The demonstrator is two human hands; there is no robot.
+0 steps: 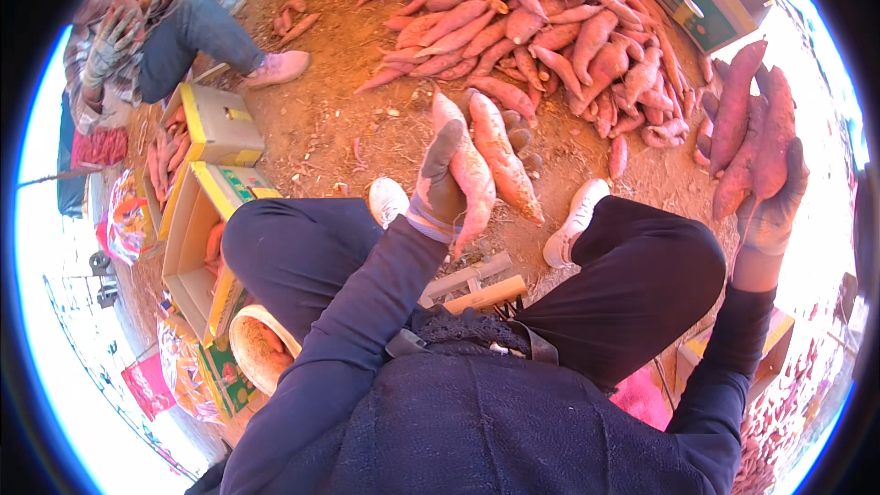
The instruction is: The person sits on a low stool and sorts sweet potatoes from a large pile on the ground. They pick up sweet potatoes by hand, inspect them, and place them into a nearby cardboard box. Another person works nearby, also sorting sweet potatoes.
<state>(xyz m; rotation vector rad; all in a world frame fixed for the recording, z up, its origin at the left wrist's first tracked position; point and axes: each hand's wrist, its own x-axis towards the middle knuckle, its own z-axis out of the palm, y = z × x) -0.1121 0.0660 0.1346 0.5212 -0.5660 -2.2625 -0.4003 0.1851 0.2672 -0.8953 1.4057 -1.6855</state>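
My gloved left hand (443, 175) holds two sweet potatoes side by side over the ground between my feet. The paler sweet potato (467, 182) lies against the thumb. Beside it the second sweet potato (500, 151) rests against the fingers, whose dark tips show past its far side. Out to the right, my gloved right hand (773, 210) grips several sweet potatoes (739, 144) in an upright bunch; its fingers are partly hidden behind them. A large heap of sweet potatoes (550, 27) covers the ground in front of me.
An open carton (708, 3) stands beyond the heap at the right. On my left are cartons (196, 247) with sweet potatoes inside and a round bucket (251, 340). Another person (199, 34) in work gloves sits at the upper left. A wooden piece (485, 294) lies between my legs.
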